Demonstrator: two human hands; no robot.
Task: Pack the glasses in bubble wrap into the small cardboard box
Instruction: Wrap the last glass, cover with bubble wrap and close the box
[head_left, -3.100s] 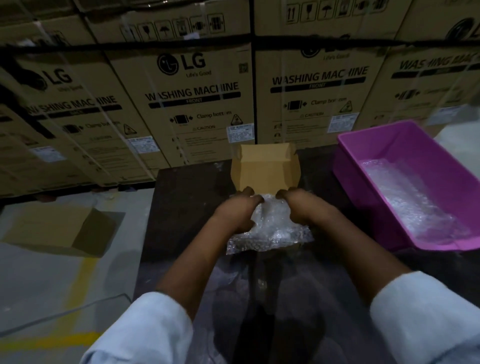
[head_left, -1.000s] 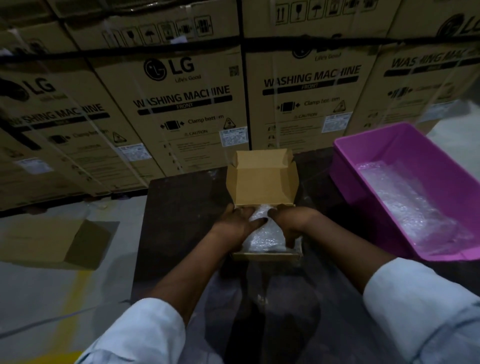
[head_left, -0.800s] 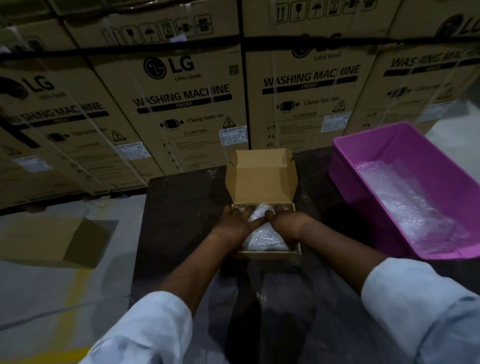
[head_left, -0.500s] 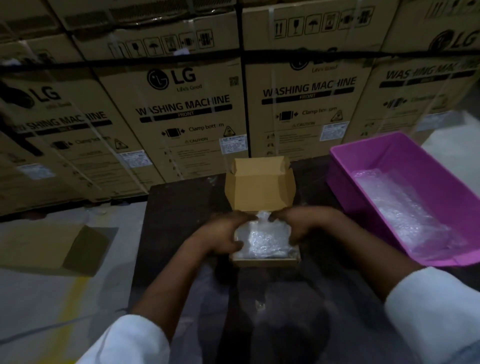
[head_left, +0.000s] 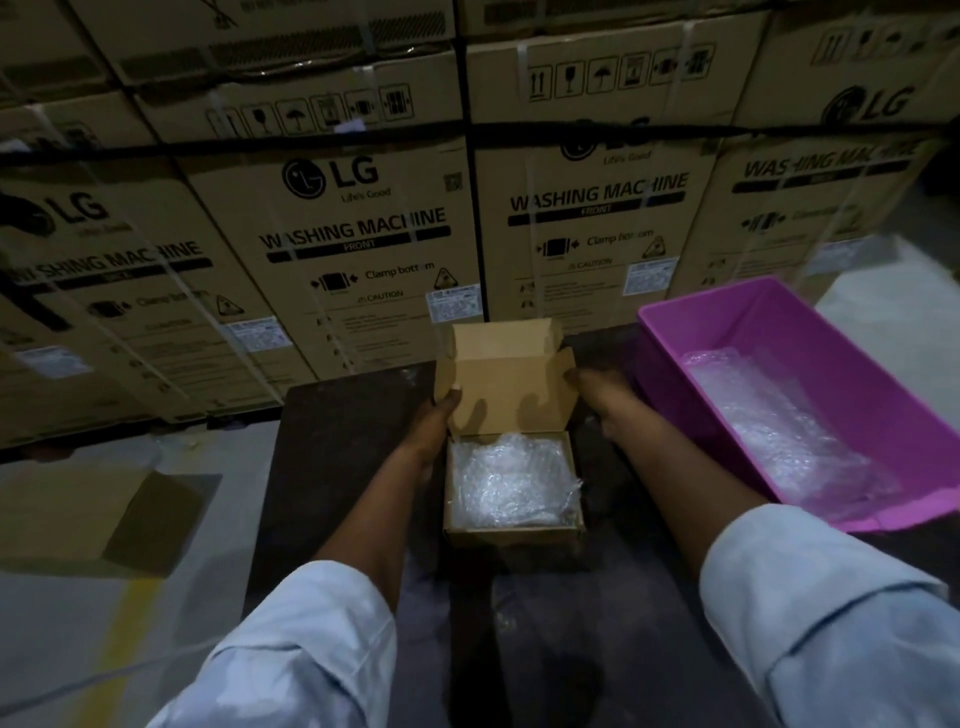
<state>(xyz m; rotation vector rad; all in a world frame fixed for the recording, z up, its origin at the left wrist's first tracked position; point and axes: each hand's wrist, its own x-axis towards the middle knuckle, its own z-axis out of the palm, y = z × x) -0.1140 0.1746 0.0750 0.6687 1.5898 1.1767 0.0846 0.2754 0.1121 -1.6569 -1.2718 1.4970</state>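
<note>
Left hand (head_left: 434, 431): thumb laid on the inner face of the raised lid flap (head_left: 506, 387), remaining fingers hidden behind it; it appeared to pinch the flap's left edge.
Right hand (head_left: 605, 397): fingertips met the flap's right edge; whether they curled round it could not be told.
Small brown cardboard box (head_left: 511, 535): stood open on the dark tabletop (head_left: 337, 467), between both forearms.
Clear bubble-wrapped bundle (head_left: 511, 483): lay inside the box and filled it nearly wall to wall; the glasses within the wrap could not be seen. A loose corner of wrap rode over the right-hand rim.
Magenta rectangular plastic bin (head_left: 779, 332): stood just right of the right forearm and held more clear bubble wrap (head_left: 769, 431).
Stacked brown washing-machine cartons (head_left: 358, 234): stood behind the table.

Hazards, as judged: the bundle sat high, so a lid forced down could load the glasses. The stray corner could be trapped under the lid and keep it from seating. Uneven pull on the flap could skew the light box.
</note>
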